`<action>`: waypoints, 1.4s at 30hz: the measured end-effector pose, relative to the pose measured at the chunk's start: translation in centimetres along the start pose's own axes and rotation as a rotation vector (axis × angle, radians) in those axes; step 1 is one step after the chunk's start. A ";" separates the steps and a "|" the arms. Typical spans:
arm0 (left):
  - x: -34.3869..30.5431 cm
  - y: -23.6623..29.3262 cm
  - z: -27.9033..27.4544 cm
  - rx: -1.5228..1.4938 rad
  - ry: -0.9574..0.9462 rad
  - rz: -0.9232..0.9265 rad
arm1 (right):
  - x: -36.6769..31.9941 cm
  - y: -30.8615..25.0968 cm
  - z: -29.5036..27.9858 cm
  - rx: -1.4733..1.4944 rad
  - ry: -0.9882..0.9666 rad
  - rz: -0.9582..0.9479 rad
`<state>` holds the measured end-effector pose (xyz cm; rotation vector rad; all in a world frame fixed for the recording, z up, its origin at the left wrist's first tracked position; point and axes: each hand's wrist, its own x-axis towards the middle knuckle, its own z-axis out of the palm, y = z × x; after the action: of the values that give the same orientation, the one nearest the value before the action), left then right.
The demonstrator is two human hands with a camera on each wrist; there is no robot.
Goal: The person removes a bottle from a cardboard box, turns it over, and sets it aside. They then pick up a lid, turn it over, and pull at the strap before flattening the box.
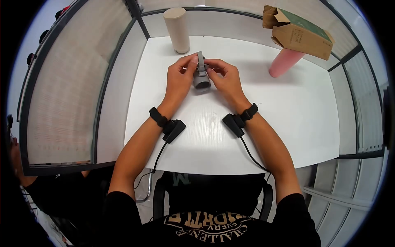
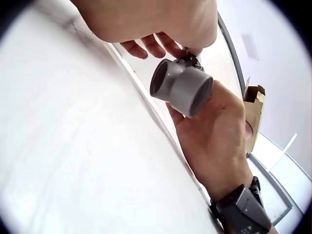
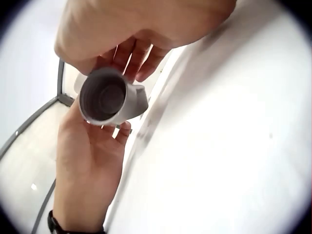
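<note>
Between the two hands is a small grey object (image 1: 201,78) with round, hollow ends and a strap-like piece on top. The left hand (image 1: 180,78) pinches its upper part from the left, and the right hand (image 1: 225,78) from the right. In the left wrist view the grey object (image 2: 187,90) shows two joined cylinders with a dark fitting behind, held near the right palm (image 2: 212,131). Seen from the right wrist, the open cup-like end of the grey object (image 3: 105,95) faces the camera, with the left hand (image 3: 90,156) behind and below.
A beige cylinder (image 1: 177,31) stands at the back left of the white table (image 1: 197,144). At the back right, a torn cardboard box (image 1: 304,37) sits over a pink cylinder (image 1: 286,61). Partition panels (image 1: 242,22) surround the table. Cables run from both wrist cameras.
</note>
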<state>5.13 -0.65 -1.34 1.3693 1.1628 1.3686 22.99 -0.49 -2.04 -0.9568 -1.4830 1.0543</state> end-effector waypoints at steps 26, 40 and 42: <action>-0.4 1.0 0.0 -0.355 -0.123 -0.169 | -1.0 -3.8 1.2 -0.366 -0.041 -0.434; 1.8 11.4 -0.2 -0.282 -0.032 0.242 | 2.1 -13.0 -0.5 0.540 0.165 0.116; 2.0 12.1 -0.3 -0.252 -0.152 0.286 | 2.2 -14.8 -1.2 0.568 0.129 0.100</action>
<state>5.28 -1.19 10.92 1.4645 0.6864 1.5218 23.30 -2.64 12.79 -0.6772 -0.9537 1.3622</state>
